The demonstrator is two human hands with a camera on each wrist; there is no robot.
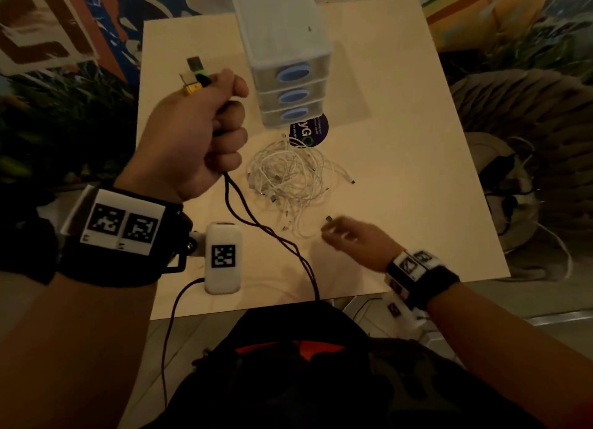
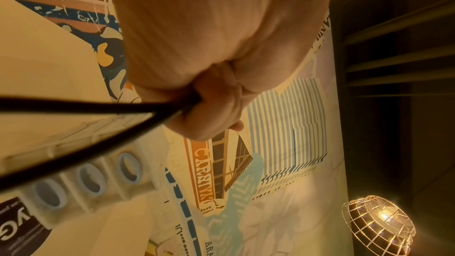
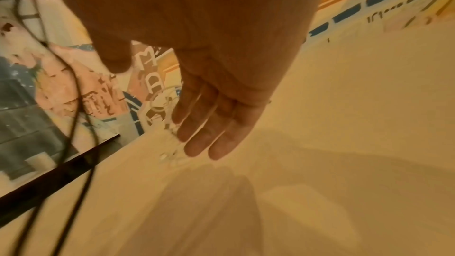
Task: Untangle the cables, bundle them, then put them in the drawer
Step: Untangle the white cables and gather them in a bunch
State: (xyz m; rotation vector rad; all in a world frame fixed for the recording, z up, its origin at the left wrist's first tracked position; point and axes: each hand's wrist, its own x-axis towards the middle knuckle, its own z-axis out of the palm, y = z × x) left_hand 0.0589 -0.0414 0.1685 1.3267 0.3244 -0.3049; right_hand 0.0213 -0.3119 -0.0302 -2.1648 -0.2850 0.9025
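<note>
Black cable (image 1: 253,226) from left hand (image 1: 192,133), perhaps tableward

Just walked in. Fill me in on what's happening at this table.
A person is sorting cables. Their left hand is raised above the table and grips a dark cable folded double, with its USB plugs sticking out above the fist. Their right hand is open and reaching toward a tangled pile of white cables lying in front of a small drawer unit. All three drawers look closed.
</note>
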